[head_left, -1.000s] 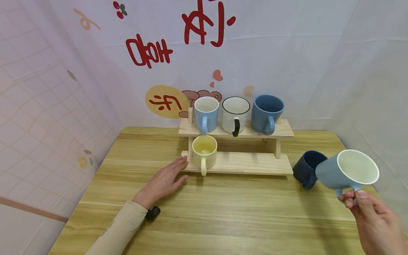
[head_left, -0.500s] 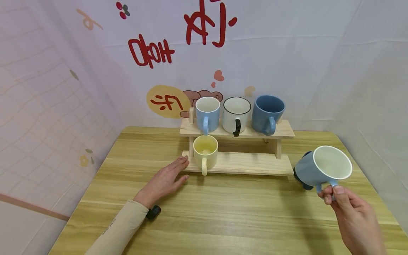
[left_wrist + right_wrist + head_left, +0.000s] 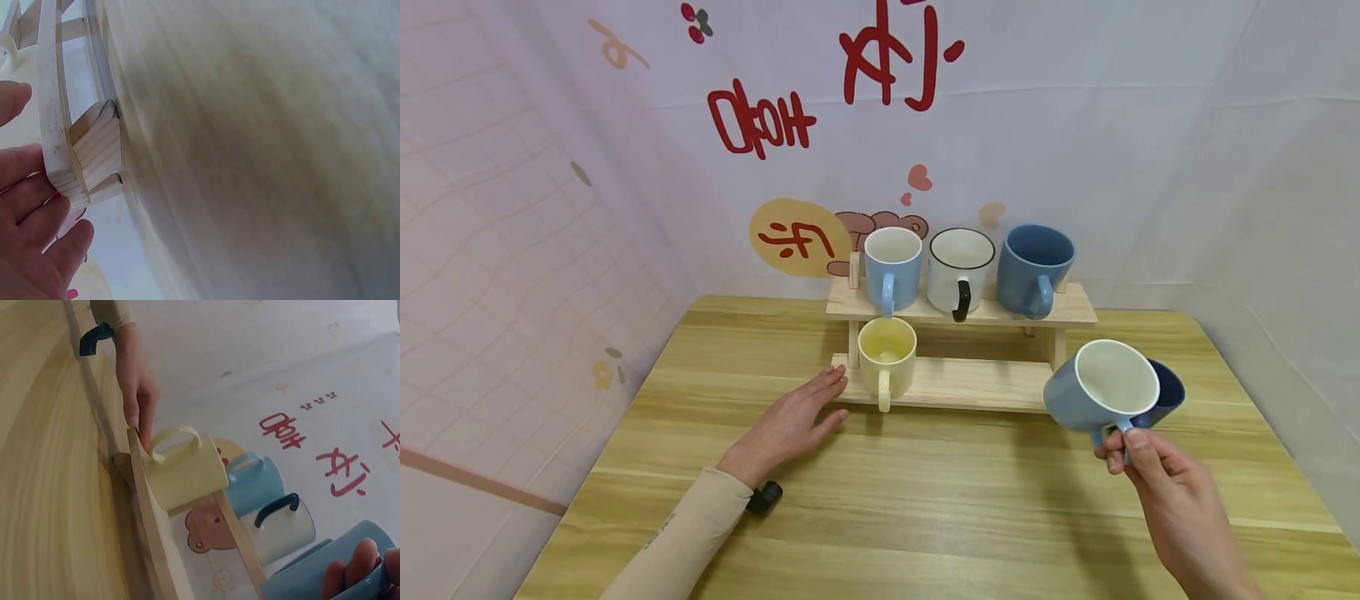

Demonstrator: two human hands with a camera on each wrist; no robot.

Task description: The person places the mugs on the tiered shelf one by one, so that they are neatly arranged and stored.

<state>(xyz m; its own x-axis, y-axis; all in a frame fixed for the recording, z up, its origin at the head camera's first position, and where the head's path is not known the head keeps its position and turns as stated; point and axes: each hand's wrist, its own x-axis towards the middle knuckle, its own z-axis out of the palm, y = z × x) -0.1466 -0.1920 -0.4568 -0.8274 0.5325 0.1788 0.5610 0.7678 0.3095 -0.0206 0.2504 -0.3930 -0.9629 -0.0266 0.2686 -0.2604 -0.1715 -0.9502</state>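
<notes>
My right hand (image 3: 1176,496) pinches the handle of a light blue mug with a pale inside (image 3: 1069,402). The mug is tilted in the air by the right end of the two-tier wooden rack's lower board (image 3: 977,383). In the right wrist view, fingers (image 3: 362,562) are at the handle of the raised mug (image 3: 312,569). At the rack's left end, my left hand (image 3: 784,429) rests with its fingers fairly straight against the lower board; the left wrist view shows fingertips touching the board's end (image 3: 59,162). Just right of those fingers, a yellow mug (image 3: 880,367) stands upright on that board.
On the upper board (image 3: 1082,304) stand a light blue mug (image 3: 893,275), a white mug with black rim and handle (image 3: 951,287) and a darker blue mug (image 3: 1026,279). A navy mug (image 3: 1171,392) is partly hidden behind the held one. A printed cloth (image 3: 1075,150) hangs behind.
My right hand has carried the light blue mug leftward, past the navy mug and close to the rack's right end. My left hand stays at the rack.
</notes>
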